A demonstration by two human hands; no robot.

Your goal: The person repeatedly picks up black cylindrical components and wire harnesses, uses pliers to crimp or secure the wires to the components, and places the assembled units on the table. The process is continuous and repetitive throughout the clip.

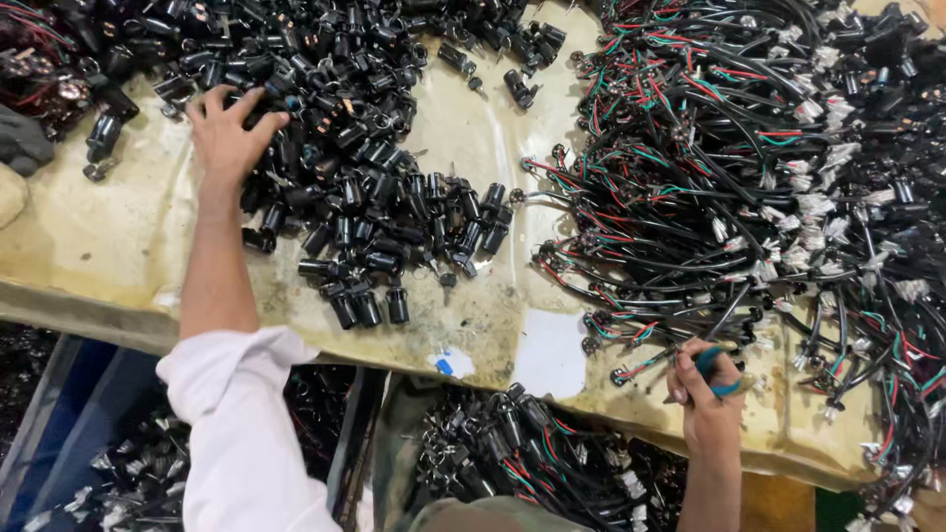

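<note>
My left hand [227,133] reaches far out onto a large heap of small black cylindrical parts [365,187] and rests on them with fingers curled into the pile; whether it grips one I cannot tell. My right hand [708,389] is near the table's front edge, closed around a teal-handled tool [711,361]. Its tip meets a ring end of one cable in the tangled mass of black cables with red, green and white wires [749,177] on the right.
A worn yellowish sheet [108,236] covers the table. Below the front edge, bins hold finished black parts with wires [512,443] and small metal pieces [138,473]. More dark parts lie at the far left corner [39,69].
</note>
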